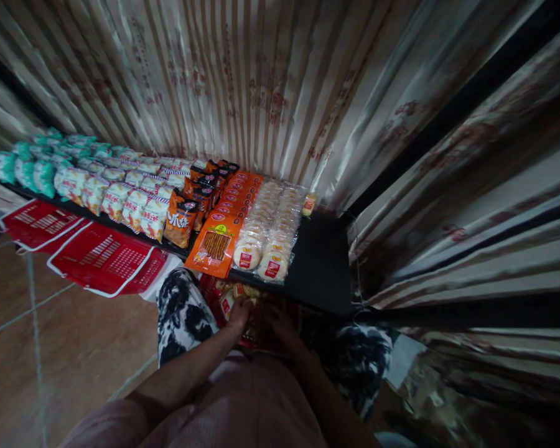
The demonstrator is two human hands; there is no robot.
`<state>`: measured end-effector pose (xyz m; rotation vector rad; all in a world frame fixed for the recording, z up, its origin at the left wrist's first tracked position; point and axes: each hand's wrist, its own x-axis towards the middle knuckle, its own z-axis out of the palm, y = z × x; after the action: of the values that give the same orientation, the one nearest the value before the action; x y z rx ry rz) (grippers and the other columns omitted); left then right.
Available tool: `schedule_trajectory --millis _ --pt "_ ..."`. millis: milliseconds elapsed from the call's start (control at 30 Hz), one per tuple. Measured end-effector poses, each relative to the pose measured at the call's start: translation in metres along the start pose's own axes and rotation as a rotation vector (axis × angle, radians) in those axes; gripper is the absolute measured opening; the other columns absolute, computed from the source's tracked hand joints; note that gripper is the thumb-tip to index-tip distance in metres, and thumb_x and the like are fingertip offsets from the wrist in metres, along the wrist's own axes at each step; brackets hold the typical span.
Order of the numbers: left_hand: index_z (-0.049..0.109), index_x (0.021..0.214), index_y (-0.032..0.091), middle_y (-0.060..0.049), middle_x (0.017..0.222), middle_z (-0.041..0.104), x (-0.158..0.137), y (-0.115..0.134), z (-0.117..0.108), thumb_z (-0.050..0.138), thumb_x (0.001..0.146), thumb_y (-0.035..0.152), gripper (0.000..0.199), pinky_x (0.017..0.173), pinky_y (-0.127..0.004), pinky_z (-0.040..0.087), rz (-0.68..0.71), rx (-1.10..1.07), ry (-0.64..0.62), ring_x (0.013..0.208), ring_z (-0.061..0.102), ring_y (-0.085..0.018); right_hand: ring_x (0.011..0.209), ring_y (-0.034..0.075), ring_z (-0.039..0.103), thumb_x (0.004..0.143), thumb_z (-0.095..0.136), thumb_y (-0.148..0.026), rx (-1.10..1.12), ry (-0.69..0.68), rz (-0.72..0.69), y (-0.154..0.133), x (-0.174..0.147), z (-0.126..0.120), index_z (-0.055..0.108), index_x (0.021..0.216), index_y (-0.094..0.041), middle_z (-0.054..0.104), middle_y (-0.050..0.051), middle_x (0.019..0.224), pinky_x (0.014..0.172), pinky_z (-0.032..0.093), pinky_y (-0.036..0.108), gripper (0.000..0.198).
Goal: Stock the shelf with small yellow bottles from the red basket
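Both hands reach down into a red bag (207,287) between my knees, below the shelf's front edge. My left hand (240,312) has its fingers curled inward among small wrapped snack packets (226,303); what it grips is hidden. Beside it, my right hand (276,317) lies in dark shade, its fingers too dim and blurred to read. Just above on the shelf are two rows of round, clear-wrapped rice crackers (272,264) with red labels. Left of these, orange snack-stick bags (213,242) overlap in a row.
The black shelf (322,261) also carries orange-and-black bags (181,221), white snack bags (121,202) and green bags (43,177). A small packet (309,204) lies behind the crackers. Red carrier bags (107,256) hang below its left side. Striped curtains (261,81) surround it.
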<state>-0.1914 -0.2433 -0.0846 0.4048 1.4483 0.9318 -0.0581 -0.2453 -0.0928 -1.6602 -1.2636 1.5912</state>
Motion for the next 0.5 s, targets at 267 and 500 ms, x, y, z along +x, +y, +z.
schedule_trajectory --millis 267,500 --pt "0.054 0.076 0.016 0.004 0.060 0.054 -0.012 0.009 -0.017 0.066 0.066 0.040 0.028 0.050 -0.018 0.038 0.002 0.026 -0.128 0.050 0.049 -0.007 0.103 0.022 0.060 0.073 0.056 -0.032 -0.101 -0.107 -0.168 -0.009 -0.003 -0.003 0.065 0.107 -0.023 0.066 0.003 0.112 0.093 0.045 0.038 0.037" --pt "0.057 0.079 0.016 0.002 0.067 0.059 -0.017 -0.001 -0.030 0.066 0.066 0.031 0.023 0.054 -0.020 0.040 -0.077 0.095 -0.140 0.057 0.054 -0.010 0.097 0.023 0.063 0.071 0.059 -0.028 -0.303 -0.006 -0.098 -0.003 -0.001 -0.004 0.062 0.109 -0.017 0.067 0.008 0.106 0.086 0.048 0.035 0.040"
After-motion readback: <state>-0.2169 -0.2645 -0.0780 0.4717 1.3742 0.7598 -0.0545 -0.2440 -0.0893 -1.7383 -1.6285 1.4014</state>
